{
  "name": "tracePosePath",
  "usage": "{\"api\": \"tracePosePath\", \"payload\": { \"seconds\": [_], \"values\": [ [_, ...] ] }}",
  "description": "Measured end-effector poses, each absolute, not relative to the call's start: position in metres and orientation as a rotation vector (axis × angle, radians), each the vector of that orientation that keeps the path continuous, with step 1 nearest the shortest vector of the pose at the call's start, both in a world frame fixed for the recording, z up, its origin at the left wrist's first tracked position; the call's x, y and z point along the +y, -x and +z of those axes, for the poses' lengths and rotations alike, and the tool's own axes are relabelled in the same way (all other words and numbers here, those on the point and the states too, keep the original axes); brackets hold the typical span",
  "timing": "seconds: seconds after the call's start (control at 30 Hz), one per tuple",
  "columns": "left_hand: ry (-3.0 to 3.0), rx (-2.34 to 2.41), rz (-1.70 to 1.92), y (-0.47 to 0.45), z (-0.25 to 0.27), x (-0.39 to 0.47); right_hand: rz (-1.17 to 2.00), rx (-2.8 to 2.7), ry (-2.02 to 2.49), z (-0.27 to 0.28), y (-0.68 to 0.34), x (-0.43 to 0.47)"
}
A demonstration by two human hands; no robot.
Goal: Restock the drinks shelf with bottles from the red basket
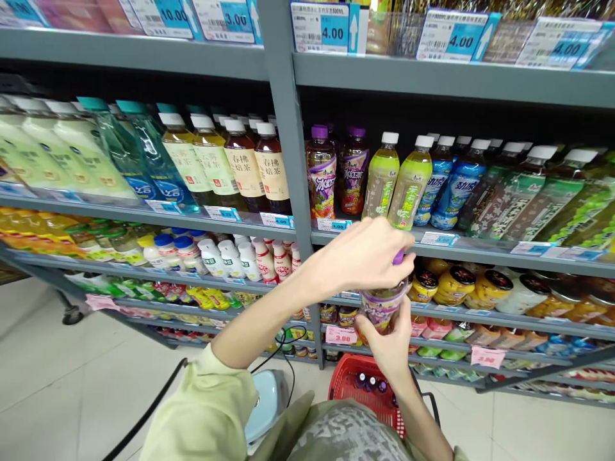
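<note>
A drink bottle (382, 306) with a purple cap and a purple label is held upright before the shelves, above the basket. My right hand (391, 339) comes from below and wraps its thumb and fingers around the bottle's body. From the left, my left hand (372, 253) reaches over the top, its fingers closed on the purple cap (398, 257). Part of the cap and neck is hidden by the left hand. Behind, similar purple-capped bottles (321, 173) stand on the shelf, beside green tea bottles (382, 174) with white caps.
A red basket (343, 378) with several bottles in it sits on the floor below my hands. Left of it is a light blue object (262, 403) with black cables around it. Shelves (283, 128) packed with drinks and price tags (321, 29) span the view ahead.
</note>
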State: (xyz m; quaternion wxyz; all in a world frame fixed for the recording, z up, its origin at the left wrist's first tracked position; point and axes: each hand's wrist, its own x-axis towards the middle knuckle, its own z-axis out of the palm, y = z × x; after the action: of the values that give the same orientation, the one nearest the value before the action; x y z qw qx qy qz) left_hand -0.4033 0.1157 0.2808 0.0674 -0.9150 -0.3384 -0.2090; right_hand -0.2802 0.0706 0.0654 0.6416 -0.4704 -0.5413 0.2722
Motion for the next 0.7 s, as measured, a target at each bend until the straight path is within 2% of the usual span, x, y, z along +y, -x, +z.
{"api": "tracePosePath", "payload": {
  "seconds": [0.17, 0.33, 0.5, 0.7],
  "values": [
    [2.533, -1.047, -0.892, 0.422, 0.334, 0.113, 0.68, -1.336, 1.094, 0.053, 0.278, 0.076],
    [2.208, -1.081, -0.991, 0.436, 0.372, 0.126, 0.774, -1.392, 1.075, 0.041, 0.269, 0.079],
    [2.03, -1.105, -1.101, 0.448, 0.385, 0.154, 0.8, -1.397, 1.112, 0.037, 0.264, 0.076],
    [1.987, -1.222, -0.993, 0.447, 0.38, 0.174, 0.856, -1.419, 1.151, 0.034, 0.261, 0.073]
  ]
}}
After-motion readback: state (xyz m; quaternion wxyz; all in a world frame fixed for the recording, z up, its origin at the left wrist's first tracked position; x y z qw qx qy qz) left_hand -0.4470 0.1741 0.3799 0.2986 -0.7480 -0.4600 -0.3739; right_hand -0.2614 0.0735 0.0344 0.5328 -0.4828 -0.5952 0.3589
